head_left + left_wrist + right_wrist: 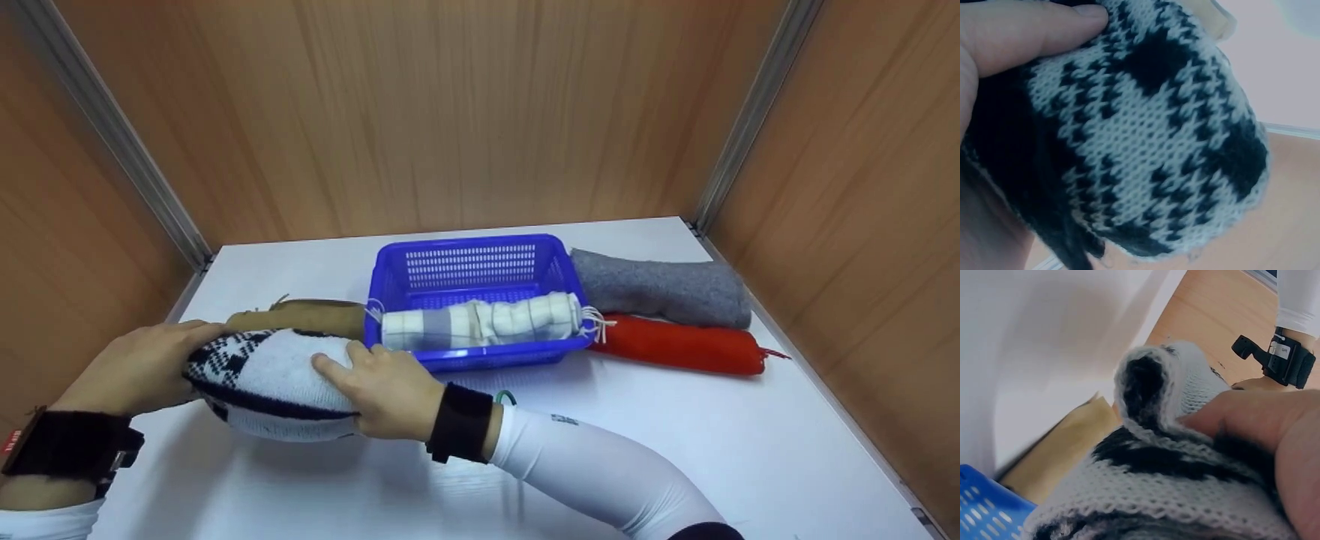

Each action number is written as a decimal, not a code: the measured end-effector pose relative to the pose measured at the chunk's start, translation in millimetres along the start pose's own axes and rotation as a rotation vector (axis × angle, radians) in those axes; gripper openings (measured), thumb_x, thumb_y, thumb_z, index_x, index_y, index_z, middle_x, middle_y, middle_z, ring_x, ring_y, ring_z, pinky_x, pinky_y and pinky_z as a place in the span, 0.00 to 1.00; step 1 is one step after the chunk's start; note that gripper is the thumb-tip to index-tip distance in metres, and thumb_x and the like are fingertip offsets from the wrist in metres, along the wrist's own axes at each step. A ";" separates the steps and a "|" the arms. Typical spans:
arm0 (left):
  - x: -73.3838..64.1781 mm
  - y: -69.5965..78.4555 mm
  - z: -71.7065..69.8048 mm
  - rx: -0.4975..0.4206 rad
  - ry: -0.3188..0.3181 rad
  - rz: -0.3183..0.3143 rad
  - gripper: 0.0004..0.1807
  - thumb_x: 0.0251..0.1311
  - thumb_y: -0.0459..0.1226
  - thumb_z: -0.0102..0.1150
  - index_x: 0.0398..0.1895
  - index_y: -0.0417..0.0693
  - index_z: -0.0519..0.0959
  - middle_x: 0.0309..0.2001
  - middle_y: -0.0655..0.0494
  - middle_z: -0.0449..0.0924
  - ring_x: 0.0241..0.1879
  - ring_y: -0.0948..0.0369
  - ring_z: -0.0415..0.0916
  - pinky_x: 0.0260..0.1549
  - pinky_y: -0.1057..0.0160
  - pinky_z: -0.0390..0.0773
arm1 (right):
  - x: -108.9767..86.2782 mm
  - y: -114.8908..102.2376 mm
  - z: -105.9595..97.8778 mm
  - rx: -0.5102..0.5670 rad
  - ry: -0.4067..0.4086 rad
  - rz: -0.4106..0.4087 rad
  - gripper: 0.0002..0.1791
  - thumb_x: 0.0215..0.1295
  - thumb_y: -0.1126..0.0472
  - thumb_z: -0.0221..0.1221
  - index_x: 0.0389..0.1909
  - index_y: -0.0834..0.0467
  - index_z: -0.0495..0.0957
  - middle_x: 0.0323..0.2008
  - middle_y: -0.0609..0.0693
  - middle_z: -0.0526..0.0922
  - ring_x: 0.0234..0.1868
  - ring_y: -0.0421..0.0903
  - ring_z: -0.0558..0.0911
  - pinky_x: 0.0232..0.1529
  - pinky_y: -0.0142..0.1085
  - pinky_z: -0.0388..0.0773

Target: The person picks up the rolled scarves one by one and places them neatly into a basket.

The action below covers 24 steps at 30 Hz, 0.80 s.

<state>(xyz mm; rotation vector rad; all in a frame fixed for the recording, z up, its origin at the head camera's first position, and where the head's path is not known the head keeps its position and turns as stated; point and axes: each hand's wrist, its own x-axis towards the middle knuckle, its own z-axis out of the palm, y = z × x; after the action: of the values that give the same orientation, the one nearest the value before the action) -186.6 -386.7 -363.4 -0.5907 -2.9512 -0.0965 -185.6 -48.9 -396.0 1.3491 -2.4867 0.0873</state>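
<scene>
Both hands hold a rolled black-and-white knitted scarf point(289, 371) above the front left of the table. My left hand point(146, 367) grips its left end; in the left wrist view the thumb lies across the patterned knit point(1140, 135). My right hand point(394, 390) holds the other end, thumb on top, close in front of the basket. In the right wrist view the scarf's folded end shows a rolled loop of knit point(1185, 495). The blue plastic basket point(469, 364) carries a rolled white checked scarf point(517, 319) with fringes hanging over its sides.
Left of the basket, a tan rolled scarf point(307, 316) lies partly behind the held one. To the right lie a grey rolled scarf point(660, 289) and a red rolled scarf point(682, 345). Wooden panels point(450, 112) enclose the white table point(675, 450) at the back and sides.
</scene>
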 end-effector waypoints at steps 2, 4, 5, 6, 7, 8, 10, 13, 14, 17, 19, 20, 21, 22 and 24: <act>1.2 1.5 -0.7 -0.002 0.001 0.001 0.35 0.48 0.43 0.85 0.63 0.53 0.83 0.55 0.44 0.89 0.52 0.37 0.87 0.49 0.28 0.83 | -1.3 2.2 -2.1 0.008 -0.007 0.001 0.47 0.60 0.50 0.77 0.79 0.51 0.69 0.52 0.54 0.86 0.39 0.46 0.86 0.34 0.37 0.88; 2.6 3.5 -1.3 -0.003 0.011 0.009 0.35 0.48 0.43 0.85 0.63 0.53 0.83 0.54 0.45 0.89 0.51 0.37 0.87 0.49 0.29 0.83 | -2.5 4.8 -3.3 0.008 -0.006 0.000 0.47 0.60 0.51 0.76 0.79 0.51 0.69 0.52 0.54 0.86 0.39 0.46 0.87 0.35 0.37 0.88; 3.3 4.6 -1.5 -0.002 0.017 0.015 0.36 0.47 0.42 0.86 0.63 0.53 0.83 0.54 0.45 0.89 0.51 0.37 0.87 0.48 0.29 0.83 | -3.2 6.2 -3.9 0.012 -0.005 0.000 0.46 0.60 0.52 0.76 0.79 0.51 0.69 0.52 0.55 0.86 0.40 0.46 0.87 0.35 0.37 0.89; 4.4 6.2 -1.8 -0.003 0.025 0.020 0.36 0.47 0.42 0.86 0.63 0.54 0.83 0.54 0.46 0.90 0.51 0.38 0.87 0.48 0.30 0.83 | -3.9 7.7 -4.3 0.015 -0.004 0.001 0.46 0.60 0.52 0.76 0.79 0.51 0.69 0.53 0.55 0.86 0.40 0.47 0.87 0.36 0.38 0.89; 5.5 7.7 -2.1 -0.001 0.033 0.027 0.37 0.47 0.42 0.86 0.64 0.55 0.83 0.54 0.47 0.90 0.51 0.39 0.87 0.48 0.30 0.83 | -4.6 9.4 -5.1 0.016 -0.004 0.003 0.46 0.60 0.53 0.76 0.79 0.51 0.69 0.53 0.55 0.86 0.40 0.47 0.87 0.36 0.38 0.89; 7.0 9.0 -2.4 -0.001 0.040 0.033 0.38 0.46 0.42 0.86 0.65 0.56 0.82 0.54 0.48 0.90 0.51 0.39 0.88 0.48 0.31 0.84 | -5.2 11.3 -5.7 0.015 -0.005 0.005 0.46 0.60 0.54 0.76 0.79 0.51 0.69 0.53 0.55 0.86 0.40 0.47 0.88 0.36 0.39 0.89; 9.7 11.0 -3.1 0.001 0.049 0.039 0.40 0.46 0.41 0.86 0.67 0.58 0.82 0.54 0.48 0.90 0.52 0.40 0.87 0.48 0.31 0.84 | -6.3 15.1 -7.0 0.018 -0.008 0.011 0.46 0.60 0.54 0.76 0.80 0.51 0.69 0.55 0.56 0.86 0.42 0.49 0.88 0.38 0.40 0.90; 14.5 13.7 -4.2 0.002 0.051 0.043 0.40 0.48 0.41 0.85 0.69 0.59 0.82 0.55 0.46 0.90 0.53 0.39 0.87 0.50 0.30 0.83 | -7.9 21.5 -8.6 0.012 -0.011 0.026 0.46 0.60 0.56 0.75 0.80 0.51 0.69 0.56 0.57 0.86 0.43 0.50 0.89 0.40 0.42 0.90; 16.4 14.6 -4.5 0.001 0.051 0.041 0.39 0.48 0.41 0.85 0.68 0.58 0.82 0.55 0.45 0.90 0.53 0.38 0.87 0.50 0.30 0.83 | -8.5 23.6 -8.9 0.012 -0.007 0.029 0.46 0.60 0.56 0.75 0.80 0.51 0.69 0.56 0.57 0.86 0.43 0.50 0.89 0.40 0.42 0.90; 22.5 17.5 -5.4 0.004 0.052 0.045 0.38 0.49 0.40 0.85 0.67 0.55 0.83 0.56 0.43 0.89 0.55 0.37 0.86 0.52 0.29 0.82 | -10.2 29.1 -10.4 0.021 -0.006 0.043 0.46 0.60 0.55 0.76 0.80 0.51 0.68 0.57 0.58 0.85 0.45 0.51 0.89 0.40 0.44 0.91; 26.4 19.1 -5.6 0.006 0.055 0.050 0.37 0.49 0.40 0.85 0.66 0.52 0.83 0.56 0.44 0.89 0.54 0.37 0.86 0.53 0.29 0.82 | -11.0 32.2 -11.2 0.037 -0.013 0.052 0.47 0.61 0.55 0.76 0.80 0.51 0.68 0.59 0.59 0.85 0.47 0.53 0.90 0.41 0.45 0.91; 28.1 19.9 -5.7 0.009 0.058 0.054 0.36 0.48 0.40 0.85 0.65 0.51 0.83 0.56 0.44 0.89 0.54 0.37 0.86 0.53 0.30 0.82 | -11.6 33.6 -11.8 0.045 -0.018 0.056 0.47 0.61 0.55 0.76 0.80 0.51 0.68 0.60 0.60 0.85 0.49 0.53 0.90 0.43 0.46 0.91; 29.7 20.6 -5.6 0.012 0.062 0.059 0.36 0.48 0.39 0.85 0.65 0.51 0.83 0.56 0.44 0.89 0.54 0.37 0.86 0.53 0.30 0.82 | -11.9 35.0 -12.3 0.051 -0.024 0.061 0.47 0.61 0.56 0.76 0.81 0.51 0.67 0.62 0.61 0.84 0.50 0.54 0.90 0.44 0.46 0.91; 31.0 21.3 -5.4 0.014 0.069 0.065 0.36 0.48 0.39 0.85 0.64 0.50 0.84 0.55 0.45 0.89 0.54 0.37 0.86 0.53 0.30 0.82 | -12.3 36.6 -12.6 0.057 -0.028 0.064 0.47 0.61 0.57 0.76 0.81 0.52 0.67 0.63 0.61 0.84 0.51 0.54 0.90 0.46 0.46 0.91; 33.2 22.9 -4.7 0.015 0.074 0.072 0.36 0.47 0.38 0.85 0.64 0.50 0.84 0.55 0.45 0.89 0.53 0.38 0.86 0.53 0.30 0.83 | -13.2 39.8 -13.0 0.058 -0.029 0.070 0.46 0.61 0.57 0.75 0.80 0.52 0.67 0.64 0.61 0.84 0.53 0.54 0.90 0.49 0.45 0.91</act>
<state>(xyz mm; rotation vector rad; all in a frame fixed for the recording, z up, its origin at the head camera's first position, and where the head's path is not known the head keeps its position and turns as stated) -207.5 -353.5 -353.2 -0.6750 -2.8540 -0.0868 -208.6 -13.5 -383.9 1.2943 -2.5742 0.1584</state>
